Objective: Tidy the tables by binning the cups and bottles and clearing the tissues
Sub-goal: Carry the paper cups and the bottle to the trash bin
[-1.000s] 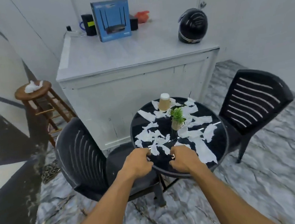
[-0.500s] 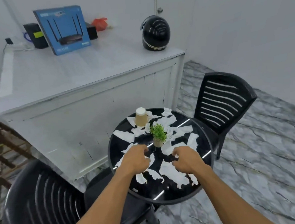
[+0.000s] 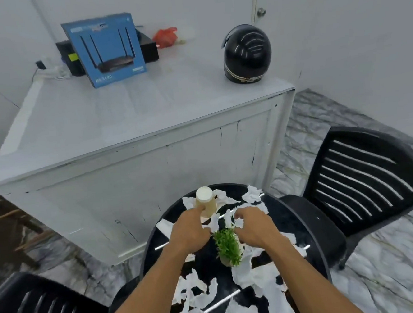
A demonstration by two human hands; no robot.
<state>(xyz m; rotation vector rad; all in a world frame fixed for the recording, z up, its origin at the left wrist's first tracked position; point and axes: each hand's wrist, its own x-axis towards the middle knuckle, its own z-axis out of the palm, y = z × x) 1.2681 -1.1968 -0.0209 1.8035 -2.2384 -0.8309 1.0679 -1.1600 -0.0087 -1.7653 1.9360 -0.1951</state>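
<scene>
Paper cup point(image 3: 205, 202) stands inverted near the tabletop's point(image 3: 312, 224) far edge, left hand point(image 3: 190, 231) touching its side, grasp unclear. Right hand point(image 3: 253, 229) pinches a tissue scrap point(image 3: 228, 217) beside the plant point(image 3: 228, 246). Light and crushable, the cup likely wants a gentle mid-wall hold.

Both bare forearms extended, flanking the plant point(image 3: 228, 244); left hand point(image 3: 190, 231) just left of it, back up, fingers curled under, grip unclear to me; right hand point(image 3: 254, 228) just right, fingers point(image 3: 238, 215) pinching a tissue scrap point(image 3: 230, 216) beyond it.

Glossy black table point(image 3: 302, 225), crumpled paper tissues point(image 3: 246, 268), matt paper cup point(image 3: 206, 204), slatted plastic chair point(image 3: 365, 176).
</scene>
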